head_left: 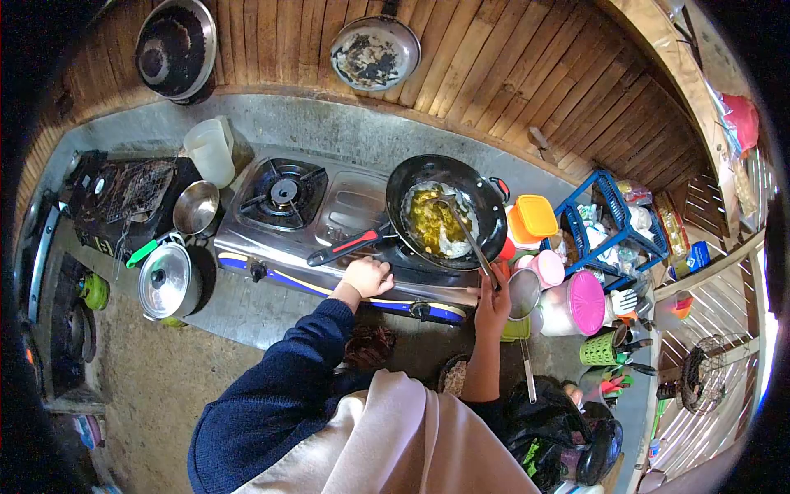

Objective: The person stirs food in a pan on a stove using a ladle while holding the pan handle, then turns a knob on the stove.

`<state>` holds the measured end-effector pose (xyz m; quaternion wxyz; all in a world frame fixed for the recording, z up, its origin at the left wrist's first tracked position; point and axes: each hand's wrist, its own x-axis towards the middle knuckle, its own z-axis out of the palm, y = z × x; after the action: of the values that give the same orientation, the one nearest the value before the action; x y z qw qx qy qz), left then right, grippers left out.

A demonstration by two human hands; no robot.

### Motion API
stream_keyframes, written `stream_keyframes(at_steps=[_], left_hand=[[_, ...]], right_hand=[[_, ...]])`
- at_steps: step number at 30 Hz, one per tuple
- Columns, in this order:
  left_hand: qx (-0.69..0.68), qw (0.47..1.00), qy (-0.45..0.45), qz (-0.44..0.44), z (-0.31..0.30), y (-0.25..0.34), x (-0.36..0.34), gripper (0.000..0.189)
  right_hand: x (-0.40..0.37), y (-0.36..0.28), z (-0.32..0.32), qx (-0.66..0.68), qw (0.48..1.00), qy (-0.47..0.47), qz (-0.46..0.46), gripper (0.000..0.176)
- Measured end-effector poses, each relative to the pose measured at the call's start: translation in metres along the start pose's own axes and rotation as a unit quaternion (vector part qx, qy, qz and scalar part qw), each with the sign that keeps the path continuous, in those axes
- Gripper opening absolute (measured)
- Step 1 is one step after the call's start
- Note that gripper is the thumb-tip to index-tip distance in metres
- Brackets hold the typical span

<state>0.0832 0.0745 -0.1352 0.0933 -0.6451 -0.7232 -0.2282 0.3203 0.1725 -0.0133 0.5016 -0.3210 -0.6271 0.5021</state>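
Right hand (493, 298) was clamped on utensil (470, 233), tip obscured in yellow contents (429, 216) of wok (487, 206), on stove (329, 235). Left hand (368, 277) lay curled shut at stove's edge, fingertips hidden.

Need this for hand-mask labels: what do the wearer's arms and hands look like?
Left hand and right hand: bare, no gloves, no watch or bracelet visible. Left sleeve: navy, knit-textured, reaching near the wrist. Right sleeve: dark, ends well up the forearm.

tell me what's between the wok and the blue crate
A container with an orange lid stands between the wok and the blue crate, as the head view shows.
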Motion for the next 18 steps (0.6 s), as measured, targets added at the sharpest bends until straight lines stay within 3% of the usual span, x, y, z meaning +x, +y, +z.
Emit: stream_keyframes(at_steps=[2, 5, 18], left_hand=[[0.002, 1.000, 0.001, 0.000, 0.001, -0.001, 0.000, 0.032], [-0.006, 1.000, 0.002, -0.001, 0.004, -0.001, -0.001, 0.031], [0.002, 1.000, 0.001, -0.008, 0.001, 0.002, 0.000, 0.030]], right_hand=[[0.000, 0.003, -0.007, -0.079, 0.995, -0.025, -0.064, 0.031], [-0.011, -0.012, -0.013, -0.033, 0.999, 0.002, 0.007, 0.029], [-0.056, -0.051, -0.059, -0.119, 0.992, 0.027, 0.003, 0.027]])
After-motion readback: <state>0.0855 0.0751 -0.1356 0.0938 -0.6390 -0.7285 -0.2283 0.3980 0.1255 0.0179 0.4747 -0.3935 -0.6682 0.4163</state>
